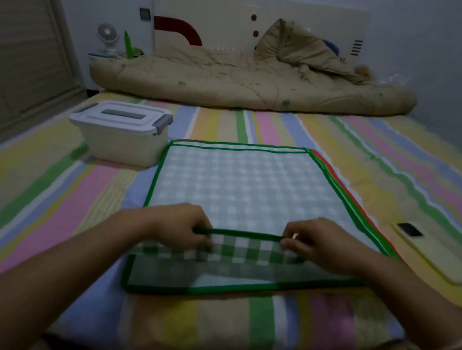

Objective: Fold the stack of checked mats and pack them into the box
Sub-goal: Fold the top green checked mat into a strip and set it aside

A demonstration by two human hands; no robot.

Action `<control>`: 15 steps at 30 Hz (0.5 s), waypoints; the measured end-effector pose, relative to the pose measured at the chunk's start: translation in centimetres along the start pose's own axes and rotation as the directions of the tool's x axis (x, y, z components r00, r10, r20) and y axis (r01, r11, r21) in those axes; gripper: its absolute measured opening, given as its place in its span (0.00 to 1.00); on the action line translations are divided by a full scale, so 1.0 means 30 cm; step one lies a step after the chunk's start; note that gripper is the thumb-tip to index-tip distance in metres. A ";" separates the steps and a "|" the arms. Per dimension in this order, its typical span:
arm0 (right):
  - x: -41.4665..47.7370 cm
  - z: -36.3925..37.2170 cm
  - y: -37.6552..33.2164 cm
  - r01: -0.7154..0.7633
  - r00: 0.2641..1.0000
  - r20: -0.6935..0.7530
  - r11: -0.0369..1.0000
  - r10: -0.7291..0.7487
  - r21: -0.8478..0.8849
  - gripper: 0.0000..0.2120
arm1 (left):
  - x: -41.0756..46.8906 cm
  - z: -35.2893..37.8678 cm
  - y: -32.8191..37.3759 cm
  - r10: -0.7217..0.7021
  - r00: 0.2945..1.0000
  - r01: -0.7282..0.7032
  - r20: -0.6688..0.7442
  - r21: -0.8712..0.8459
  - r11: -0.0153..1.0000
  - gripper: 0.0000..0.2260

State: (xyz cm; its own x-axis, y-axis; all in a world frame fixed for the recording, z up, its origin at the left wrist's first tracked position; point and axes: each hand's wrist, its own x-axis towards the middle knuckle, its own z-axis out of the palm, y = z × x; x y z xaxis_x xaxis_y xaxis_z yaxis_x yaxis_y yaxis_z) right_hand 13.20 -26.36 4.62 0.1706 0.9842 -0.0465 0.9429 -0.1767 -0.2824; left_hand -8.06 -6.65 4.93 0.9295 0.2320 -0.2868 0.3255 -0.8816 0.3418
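both hands, left hand (184,225) and right hand (312,243), pinch the top mat (240,187) (box (121,133) lidded, phone (410,230) nearby).

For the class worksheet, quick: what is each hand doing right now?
Left hand: closed, pinching the near edge of the top checked mat.
Right hand: closed, pinching the same edge, folded over.

Counted, all placed from the box (119,133)

One lidded box; right of it one stack of checked mats (240,187), at least three layers by edge colours; two hands (182,225) (320,244) nearer; one phone (410,230) far right; one fan (106,37) beyond.
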 end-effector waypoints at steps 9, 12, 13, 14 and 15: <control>0.249 -0.125 0.043 0.014 0.997 -0.056 0.801 -0.059 -0.599 0.19 | 0.217 -0.163 -0.118 -0.242 0.967 0.225 0.074 0.190 0.956 0.20; 0.332 -0.095 0.085 0.054 0.986 -0.082 0.750 -0.143 -0.659 0.21 | 0.274 -0.119 -0.171 -0.249 0.968 0.239 0.028 0.195 0.951 0.21; 0.363 -0.082 0.111 0.061 0.982 -0.095 0.757 -0.162 -0.651 0.22 | 0.296 -0.104 -0.199 -0.249 0.969 0.243 0.004 0.190 0.951 0.22; 0.369 -0.074 0.125 0.066 0.974 -0.127 0.769 -0.188 -0.635 0.22 | 0.298 -0.091 -0.213 -0.244 0.969 0.245 -0.029 0.190 0.951 0.23; 0.377 -0.063 0.146 0.081 0.957 -0.169 0.779 -0.235 -0.622 0.22 | 0.304 -0.083 -0.231 -0.240 0.969 0.246 -0.054 0.187 0.951 0.24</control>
State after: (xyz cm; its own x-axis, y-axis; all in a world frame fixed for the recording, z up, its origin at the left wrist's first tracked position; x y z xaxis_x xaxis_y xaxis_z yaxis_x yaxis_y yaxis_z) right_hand 19.78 -16.01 4.66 -0.0103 0.9828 0.1843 0.9260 -0.0601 0.3727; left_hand -1.41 2.60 2.17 0.8324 0.4585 -0.3112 0.5054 -0.8584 0.0874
